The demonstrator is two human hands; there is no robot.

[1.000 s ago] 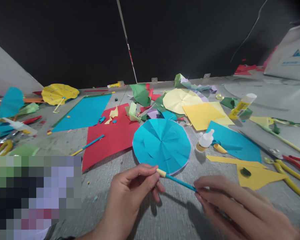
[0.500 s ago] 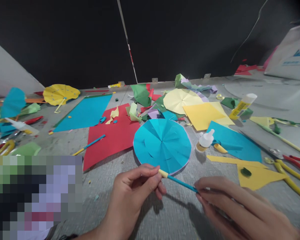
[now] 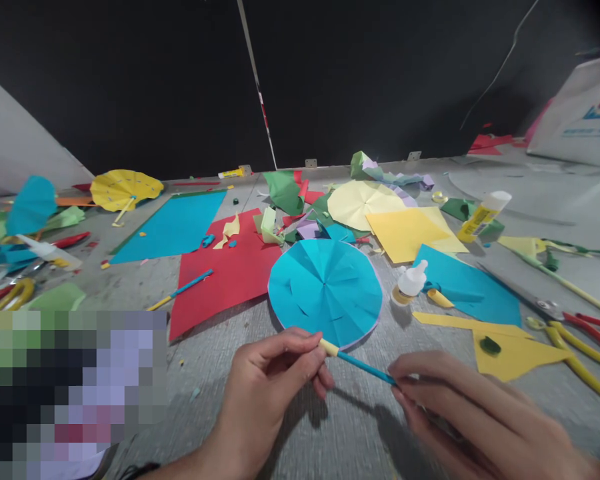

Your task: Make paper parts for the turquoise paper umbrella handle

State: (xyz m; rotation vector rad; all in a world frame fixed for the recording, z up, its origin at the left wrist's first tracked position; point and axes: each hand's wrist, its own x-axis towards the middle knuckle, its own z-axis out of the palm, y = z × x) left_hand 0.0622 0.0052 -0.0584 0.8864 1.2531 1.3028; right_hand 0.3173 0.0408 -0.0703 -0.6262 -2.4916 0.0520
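Between my two hands runs a thin rolled paper stick [image 3: 364,365], blue along its length with a pale yellow paper band at the left end. My left hand [image 3: 285,373] pinches the yellow end between thumb and fingers. At the blue end, the fingertips of my right hand [image 3: 465,407] close on the stick. Just beyond lies a round, folded blue paper disc [image 3: 325,283] with a lilac edge. A small white glue bottle [image 3: 409,283] stands upright to the right of the disc.
Red paper [image 3: 225,280] carries scraps and another blue-and-yellow stick [image 3: 183,289]. A glue stick [image 3: 485,217] stands at right, near scissors [image 3: 575,333] and yellow paper offcuts [image 3: 515,350]. A yellow paper umbrella [image 3: 125,190] lies far left. A dark wall [image 3: 170,87] rises behind.
Both hands keep the same hold on the paper stick, with almost no movement. The whole view has shifted very slightly.
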